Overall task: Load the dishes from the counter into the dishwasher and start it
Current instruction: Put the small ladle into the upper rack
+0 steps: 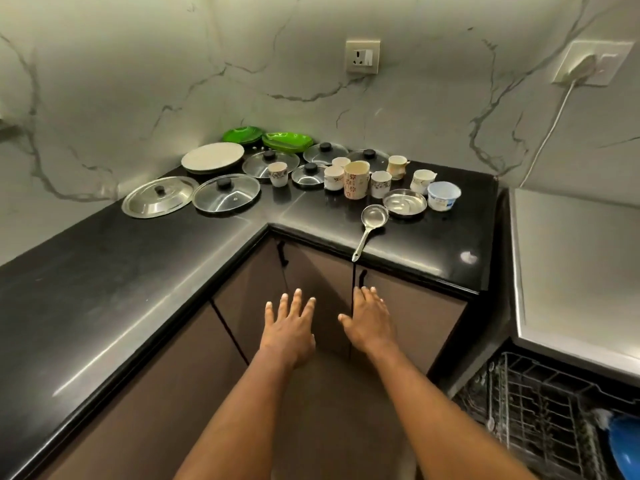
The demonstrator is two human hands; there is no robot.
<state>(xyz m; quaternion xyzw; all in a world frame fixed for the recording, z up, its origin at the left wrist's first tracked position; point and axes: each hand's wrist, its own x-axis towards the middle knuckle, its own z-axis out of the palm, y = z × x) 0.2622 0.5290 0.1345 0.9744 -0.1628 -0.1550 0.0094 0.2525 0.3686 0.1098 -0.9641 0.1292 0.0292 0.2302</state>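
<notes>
Plainly, nothing is in hand yet: the left hand (289, 329) and right hand (369, 323) are both held out flat with fingers spread wide, empty, in front of the brown cupboard doors (318, 271) below the corner. The dishes all sit at twelve o'clock from the hands, on the far corner of the black counter (104, 289). The dishwasher rack (540, 410) stands pulled out at four o'clock, with something blue (623, 448) already in it.

The likeliest slip is the ladle (371, 218). Its handle pokes out past the counter edge at one o'clock, so an arm reaching over it could tip it to the floor. The cups (381, 184) and the tall mug (356, 179) are packed close together, some seemingly touching, and lifting one carelessly may knock its neighbour. The glass lids (225, 194) overlap towards the back, beside the steel lid (157, 201) at eleven o'clock. Dragging one out could rattle or chip another. The white plate (213, 157) and green plates (270, 137) lie furthest in and call for a long reach over everything else.

The counter is dark, glossy stone, probably slick. The walls are pale veined marble, with an empty socket (362, 56) at twelve o'clock and a plug (585, 69) with a white cable (554, 116) at two o'clock.
</notes>
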